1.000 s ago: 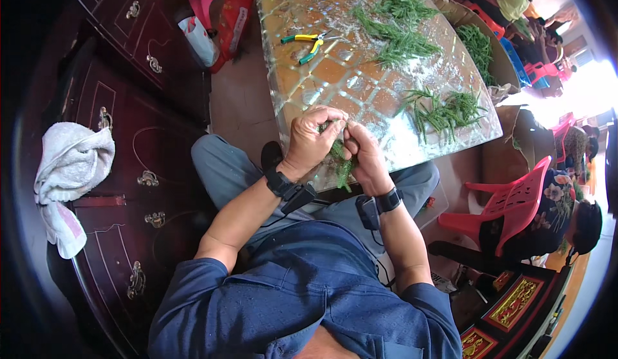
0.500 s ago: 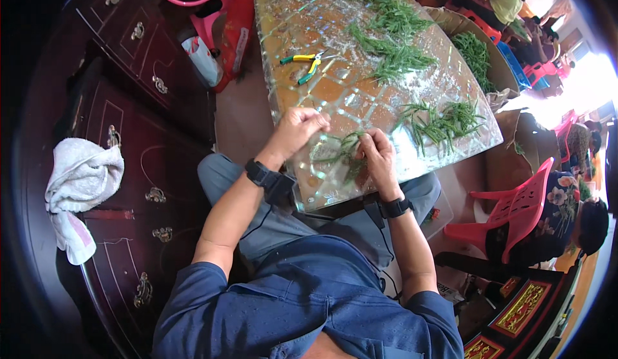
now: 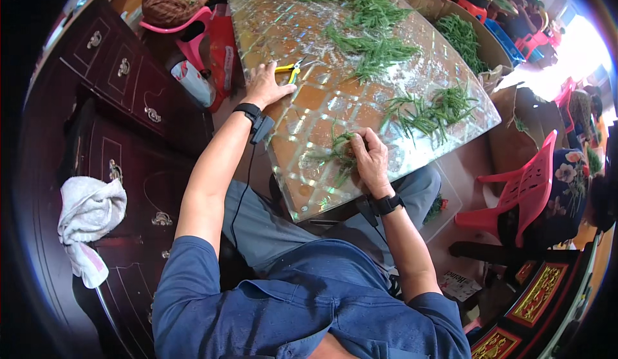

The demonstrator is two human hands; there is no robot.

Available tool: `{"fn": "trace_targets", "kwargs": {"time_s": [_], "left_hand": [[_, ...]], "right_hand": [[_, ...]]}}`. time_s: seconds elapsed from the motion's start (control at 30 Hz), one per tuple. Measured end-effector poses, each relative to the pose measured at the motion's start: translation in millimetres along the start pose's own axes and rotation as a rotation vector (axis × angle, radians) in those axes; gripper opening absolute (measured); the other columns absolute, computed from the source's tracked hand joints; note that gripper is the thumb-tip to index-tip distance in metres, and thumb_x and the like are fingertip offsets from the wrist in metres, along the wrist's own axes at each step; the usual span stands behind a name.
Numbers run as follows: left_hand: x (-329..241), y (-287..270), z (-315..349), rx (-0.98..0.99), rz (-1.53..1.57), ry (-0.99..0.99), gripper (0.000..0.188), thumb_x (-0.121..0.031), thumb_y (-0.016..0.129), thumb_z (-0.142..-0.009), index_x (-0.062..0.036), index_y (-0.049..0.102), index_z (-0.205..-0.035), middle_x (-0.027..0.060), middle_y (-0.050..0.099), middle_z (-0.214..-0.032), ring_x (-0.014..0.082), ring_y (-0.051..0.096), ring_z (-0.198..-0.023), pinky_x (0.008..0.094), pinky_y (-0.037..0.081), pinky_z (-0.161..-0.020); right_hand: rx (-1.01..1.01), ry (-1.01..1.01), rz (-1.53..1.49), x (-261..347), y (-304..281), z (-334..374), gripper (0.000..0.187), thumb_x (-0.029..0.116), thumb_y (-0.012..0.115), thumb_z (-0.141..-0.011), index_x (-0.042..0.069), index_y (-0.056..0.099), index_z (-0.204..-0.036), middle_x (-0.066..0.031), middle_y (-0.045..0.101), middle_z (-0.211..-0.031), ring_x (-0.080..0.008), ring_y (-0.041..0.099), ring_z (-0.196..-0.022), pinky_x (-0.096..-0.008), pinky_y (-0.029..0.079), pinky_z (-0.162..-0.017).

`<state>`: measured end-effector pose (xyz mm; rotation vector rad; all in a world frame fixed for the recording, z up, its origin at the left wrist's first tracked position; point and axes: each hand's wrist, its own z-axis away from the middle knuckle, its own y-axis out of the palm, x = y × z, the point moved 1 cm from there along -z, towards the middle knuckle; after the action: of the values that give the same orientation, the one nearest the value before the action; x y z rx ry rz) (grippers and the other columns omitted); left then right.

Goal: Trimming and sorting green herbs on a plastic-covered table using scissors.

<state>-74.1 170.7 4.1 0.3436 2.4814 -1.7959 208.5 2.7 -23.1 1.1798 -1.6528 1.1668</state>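
Observation:
My left hand (image 3: 264, 85) lies over the handle ends of a pair of pliers (image 3: 295, 72) on the table. Its thumb and fingers are apart, with the yellow handles showing between them, and the grip does not look closed. Beyond the hand, the metal jaws point away to the right. My right hand (image 3: 369, 156) pinches a small bunch of green sprigs (image 3: 342, 148) just above the table's near part. Its thumb and forefinger press together at the top of the bunch. Right of that hand lies a loose pile of green sprigs (image 3: 441, 111).
More green sprigs (image 3: 376, 50) spread across the far half of the patterned table (image 3: 309, 127), among white powder. A cardboard box (image 3: 499, 40) of greenery stands beyond the right edge. Dark drawers (image 3: 138, 166) line my left; a pink chair (image 3: 515, 191) is at right. Other people sit nearby.
My left hand has gone from beside the sprigs, farther away and left, to the pliers' handles. My right hand keeps its pinch on the sprigs. The whole view has shifted slightly.

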Motion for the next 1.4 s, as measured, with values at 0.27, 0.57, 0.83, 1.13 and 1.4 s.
{"fn": "trace_targets", "kwargs": {"time_s": [0.27, 0.57, 0.83, 1.13, 1.4], "left_hand": [[-26.0, -6.6, -11.0, 0.222, -0.158, 0.051, 0.067, -0.046, 0.066, -0.083, -0.0010, 0.054, -0.131, 0.0246, 0.064, -0.113, 0.0396, 0.064, -0.104, 0.0481, 0.052, -0.090], [19.6, -1.4, -3.1, 0.538, 0.270, -0.197, 0.053, -0.028, 0.059, -0.086, 0.0011, 0.051, -0.129, 0.0139, 0.068, -0.095, 0.0240, 0.068, -0.080, 0.0368, 0.055, -0.064], [-45.2, -113.3, 116.8, 0.866, 0.934, -0.144, 0.058, -0.012, 0.054, -0.090, -0.0055, 0.042, -0.147, 0.0044, 0.066, -0.105, 0.0134, 0.066, -0.085, 0.0290, 0.052, -0.061], [-75.5, -102.9, 138.6, 0.712, 0.400, 0.316, 0.050, -0.013, 0.059, -0.085, -0.0054, 0.049, -0.133, 0.0218, 0.065, -0.110, 0.0400, 0.063, -0.102, 0.0456, 0.051, -0.087], [-96.3, -101.7, 133.9, 0.700, 0.363, 0.336, 0.047, -0.014, 0.060, -0.085, -0.0082, 0.049, -0.131, 0.0210, 0.064, -0.113, 0.0407, 0.061, -0.107, 0.0478, 0.050, -0.088]], "right_hand": [[-0.032, 0.083, -0.173, -1.8, -1.0, 0.6, 0.014, 0.016, 0.061, -0.097, 0.002, 0.062, -0.094, -0.0058, 0.065, -0.070, -0.0114, 0.064, -0.063, -0.0275, 0.050, -0.059], [-0.030, 0.113, -0.227, 5.2, 0.5, 3.0, 0.012, 0.015, 0.062, -0.099, 0.003, 0.063, -0.100, 0.0014, 0.065, -0.079, -0.0041, 0.057, -0.063, -0.0211, 0.047, -0.058], [-0.144, -0.003, -0.121, -6.1, -0.5, 6.0, 0.009, 0.011, 0.066, -0.095, 0.003, 0.064, -0.099, 0.0022, 0.064, -0.076, -0.0037, 0.055, -0.062, -0.0210, 0.046, -0.057], [-0.195, -0.166, -0.008, 8.8, -2.7, 9.9, 0.009, 0.007, 0.071, -0.089, 0.002, 0.066, -0.094, -0.0012, 0.064, -0.074, -0.0059, 0.056, -0.066, -0.0237, 0.046, -0.061], [-0.144, -0.302, 0.084, 15.7, -2.1, 10.8, 0.009, 0.005, 0.072, -0.085, 0.003, 0.067, -0.092, -0.0083, 0.067, -0.078, -0.0181, 0.063, -0.068, -0.0288, 0.049, -0.064]]}}
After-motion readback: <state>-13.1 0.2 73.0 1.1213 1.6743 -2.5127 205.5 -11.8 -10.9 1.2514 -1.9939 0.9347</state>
